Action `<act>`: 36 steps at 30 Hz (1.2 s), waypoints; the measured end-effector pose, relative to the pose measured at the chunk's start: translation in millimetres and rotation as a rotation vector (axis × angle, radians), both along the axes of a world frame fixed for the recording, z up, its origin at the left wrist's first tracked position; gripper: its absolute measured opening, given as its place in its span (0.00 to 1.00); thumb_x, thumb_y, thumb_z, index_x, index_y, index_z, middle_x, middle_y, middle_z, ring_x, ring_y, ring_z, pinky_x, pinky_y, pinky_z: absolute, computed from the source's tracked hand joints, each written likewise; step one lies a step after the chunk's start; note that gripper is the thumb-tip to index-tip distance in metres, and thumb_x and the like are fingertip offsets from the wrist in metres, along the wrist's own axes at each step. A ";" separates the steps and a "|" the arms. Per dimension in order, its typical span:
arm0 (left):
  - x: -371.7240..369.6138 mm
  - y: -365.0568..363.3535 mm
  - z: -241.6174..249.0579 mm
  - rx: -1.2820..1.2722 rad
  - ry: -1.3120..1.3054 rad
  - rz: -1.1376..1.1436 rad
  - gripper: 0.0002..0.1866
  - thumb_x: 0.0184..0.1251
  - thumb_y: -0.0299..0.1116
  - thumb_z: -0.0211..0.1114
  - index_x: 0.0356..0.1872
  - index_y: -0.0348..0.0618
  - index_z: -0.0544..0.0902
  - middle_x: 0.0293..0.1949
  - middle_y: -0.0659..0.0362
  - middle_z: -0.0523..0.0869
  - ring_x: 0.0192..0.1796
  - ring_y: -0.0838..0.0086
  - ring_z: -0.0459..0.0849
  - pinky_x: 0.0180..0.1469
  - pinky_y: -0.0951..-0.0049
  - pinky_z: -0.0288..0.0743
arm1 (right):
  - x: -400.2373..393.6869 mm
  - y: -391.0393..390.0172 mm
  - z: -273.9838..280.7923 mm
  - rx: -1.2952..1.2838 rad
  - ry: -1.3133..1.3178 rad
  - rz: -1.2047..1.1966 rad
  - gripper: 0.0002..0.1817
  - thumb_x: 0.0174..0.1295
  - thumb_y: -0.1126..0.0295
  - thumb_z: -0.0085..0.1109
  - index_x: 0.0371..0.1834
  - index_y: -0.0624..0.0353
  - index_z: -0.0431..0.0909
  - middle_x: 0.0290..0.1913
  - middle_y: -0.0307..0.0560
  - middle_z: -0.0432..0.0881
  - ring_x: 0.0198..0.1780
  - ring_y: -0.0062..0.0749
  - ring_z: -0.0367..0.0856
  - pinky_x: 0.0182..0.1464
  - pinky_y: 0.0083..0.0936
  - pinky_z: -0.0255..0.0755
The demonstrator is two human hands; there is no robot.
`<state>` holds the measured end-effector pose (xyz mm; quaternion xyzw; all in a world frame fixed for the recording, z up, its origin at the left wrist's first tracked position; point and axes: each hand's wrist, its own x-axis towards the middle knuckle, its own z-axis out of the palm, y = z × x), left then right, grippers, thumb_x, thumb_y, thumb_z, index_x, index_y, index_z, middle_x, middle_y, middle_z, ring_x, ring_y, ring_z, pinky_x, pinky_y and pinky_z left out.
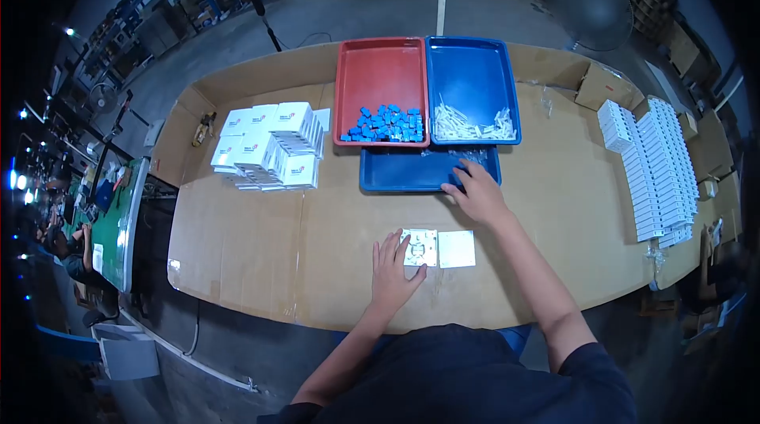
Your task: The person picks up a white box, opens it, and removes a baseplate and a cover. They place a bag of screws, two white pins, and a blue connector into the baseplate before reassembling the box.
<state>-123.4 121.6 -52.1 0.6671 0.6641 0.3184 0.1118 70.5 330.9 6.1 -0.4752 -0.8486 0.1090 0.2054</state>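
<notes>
My left hand [389, 268] rests on the table, its fingers apart, touching the left edge of an open white box half [419, 248] with a printed or shaped insert. Beside it on the right lies a plain white square panel [457, 249]. My right hand [475, 190] reaches over the front blue tray [396, 172], fingers spread and bent near its right part, where some clear plastic pieces [469, 156] show. Nothing can be made out between those fingers. Behind stand a red tray [384, 72] with small blue parts [386, 123] and a blue tray [469, 68] with white sticks [473, 125].
White boxes [265, 147] are stacked at the left of the cardboard-covered table [237, 242]. Long rows of white boxes [653, 171] stand at the right. A cardboard rim [277, 68] borders the back. Another person [77, 258] is at a green table on the far left.
</notes>
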 end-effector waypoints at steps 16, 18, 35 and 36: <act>-5.1 0.5 1.8 0.180 -0.220 0.077 0.30 0.64 0.35 0.74 0.66 0.38 0.79 0.69 0.46 0.76 0.74 0.49 0.71 0.78 0.45 0.59 | 9.8 28.1 3.8 -0.151 0.201 0.117 0.25 0.77 0.54 0.59 0.62 0.65 0.83 0.64 0.55 0.84 0.67 0.46 0.81 0.69 0.41 0.72; -2.3 1.7 11.8 0.216 -0.371 0.213 0.21 0.68 0.30 0.71 0.60 0.37 0.83 0.63 0.48 0.81 0.65 0.55 0.79 0.71 0.56 0.70 | 10.1 -2.9 20.3 -0.214 0.413 0.130 0.17 0.76 0.62 0.64 0.58 0.64 0.85 0.56 0.52 0.89 0.59 0.43 0.87 0.61 0.37 0.78; 26.9 24.6 67.4 -0.077 -1.243 0.080 0.10 0.84 0.32 0.62 0.46 0.34 0.84 0.36 0.64 0.86 0.37 0.87 0.82 0.39 0.83 0.75 | 4.7 -112.1 51.3 -0.981 0.925 0.143 0.20 0.70 0.79 0.69 0.63 0.63 0.78 0.42 0.42 0.90 0.44 0.17 0.86 0.47 0.19 0.79; 27.1 23.6 67.3 -0.041 -1.279 0.118 0.09 0.85 0.32 0.61 0.47 0.35 0.82 0.37 0.64 0.86 0.37 0.87 0.81 0.39 0.83 0.75 | 2.3 -112.5 49.6 -0.994 0.955 0.154 0.20 0.70 0.79 0.69 0.64 0.64 0.77 0.43 0.43 0.90 0.45 0.18 0.87 0.48 0.19 0.79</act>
